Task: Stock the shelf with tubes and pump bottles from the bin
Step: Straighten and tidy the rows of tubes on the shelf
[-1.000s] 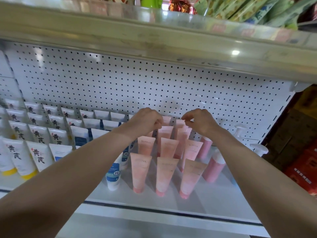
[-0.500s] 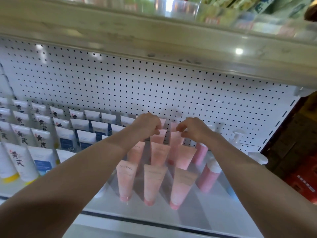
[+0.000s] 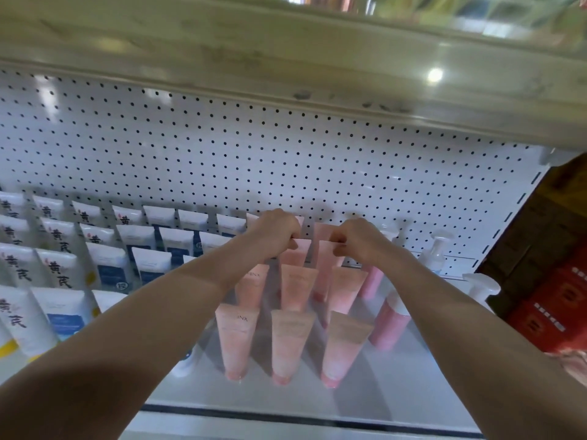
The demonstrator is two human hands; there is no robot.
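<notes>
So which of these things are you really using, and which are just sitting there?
Part of the job: left hand, right hand, each pinching the top of one of the pink tubes; pink bottles; clear pump bottle; shelf.

Just sitting there: white tubes with blue labels; white tubes with black writing; pegboard; red boxes.

The left hand [image 3: 274, 231] and right hand [image 3: 359, 239] curl over the rear soft pink plastic tubes [image 3: 327, 258], hiding their top edges. White tubes with black characters [image 3: 60, 271] are cut by the left edge. Goods [image 3: 476, 11] on the beige upper shelf [image 3: 286, 58] are a blur.
</notes>
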